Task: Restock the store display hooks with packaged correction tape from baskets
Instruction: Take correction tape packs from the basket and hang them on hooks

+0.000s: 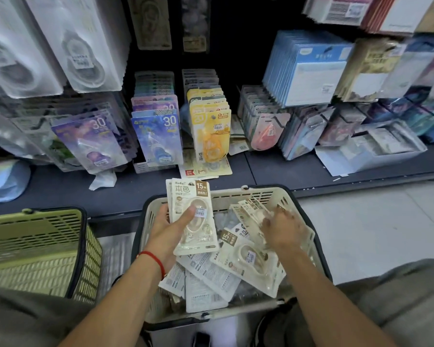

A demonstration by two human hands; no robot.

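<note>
Gripping a stack of cream packs upright in our left hand, thumb across the front, we reach our right hand into the beige basket, fingers curled on a loose pack. Green basket at nine o'clock; hanging display packs at twelve.
</note>
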